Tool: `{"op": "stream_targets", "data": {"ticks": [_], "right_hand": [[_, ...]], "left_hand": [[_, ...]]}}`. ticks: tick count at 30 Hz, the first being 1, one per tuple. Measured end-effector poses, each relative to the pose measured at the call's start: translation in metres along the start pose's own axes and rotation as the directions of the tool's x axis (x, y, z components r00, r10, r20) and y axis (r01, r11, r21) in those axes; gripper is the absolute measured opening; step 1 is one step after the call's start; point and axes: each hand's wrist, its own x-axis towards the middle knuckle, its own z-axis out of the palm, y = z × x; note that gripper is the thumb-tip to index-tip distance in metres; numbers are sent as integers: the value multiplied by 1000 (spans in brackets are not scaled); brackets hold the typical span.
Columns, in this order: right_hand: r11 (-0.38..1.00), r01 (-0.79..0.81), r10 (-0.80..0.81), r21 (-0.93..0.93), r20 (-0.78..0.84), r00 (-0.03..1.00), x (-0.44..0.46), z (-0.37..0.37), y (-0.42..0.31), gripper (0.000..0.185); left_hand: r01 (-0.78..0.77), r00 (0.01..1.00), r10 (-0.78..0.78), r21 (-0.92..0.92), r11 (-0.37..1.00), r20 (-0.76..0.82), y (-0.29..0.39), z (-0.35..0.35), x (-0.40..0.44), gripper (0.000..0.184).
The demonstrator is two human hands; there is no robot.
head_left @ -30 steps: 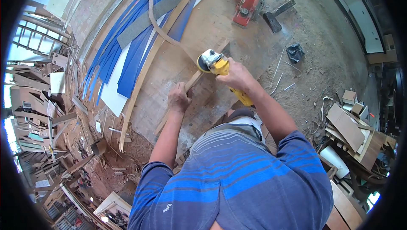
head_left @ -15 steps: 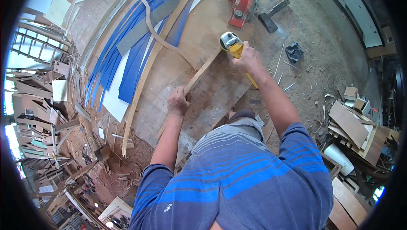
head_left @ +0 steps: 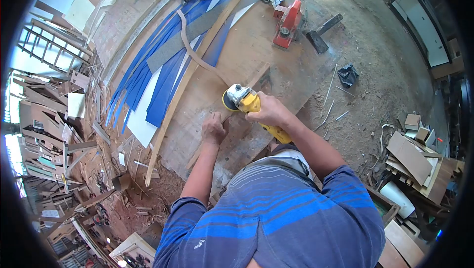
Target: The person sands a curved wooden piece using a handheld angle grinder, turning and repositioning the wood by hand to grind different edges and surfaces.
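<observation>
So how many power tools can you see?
2: the yellow grinder in the right hand, and the red tool beside the hammer. Others may be hidden.

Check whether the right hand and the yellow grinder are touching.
Touching: the head view plainly shows the right hand closed around the body of the yellow grinder, with no gap between them.

A yellow, silver-headed angle grinder (head_left: pixel 251 103) slants across a narrow, straight wooden strip (head_left: pixel 258 75) lying diagonally on the surface (head_left: pixel 247 46).

the wooden board (head_left: pixel 259 31) carries blue strips (head_left: pixel 129 81), a red planer (head_left: pixel 288 26) — and a hammer (head_left: pixel 318 41)
</observation>
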Motion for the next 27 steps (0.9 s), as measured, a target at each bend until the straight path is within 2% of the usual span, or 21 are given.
{"op": "stream_targets", "data": {"ticks": [2,8,12,21,24,27], "right_hand": [[997,-29,28,-68,-23,999,5,4,1,74],[992,-73,61,-100,-116,991,17,-22,9,63],[968,-174,133,-181,-221,966,33,-35,25,61],[945,-274,190,-178,-383,904,47,-65,40,61],[948,-262,156,-178,-458,875,49,-74,52,61],[966,-245,188,-85,-423,886,35,-72,49,65]], "left_hand": [[0,1000,0,4,1000,1,0,0,-1,26],[6,1000,-6,-3,1000,11,0,-1,-1,25],[-8,1000,8,6,1000,-1,0,0,0,25],[7,1000,-7,14,1000,10,3,-1,-1,27],[22,1000,-22,24,999,4,4,-2,-1,27],[-23,999,24,21,1000,-24,0,1,-1,32]]}}
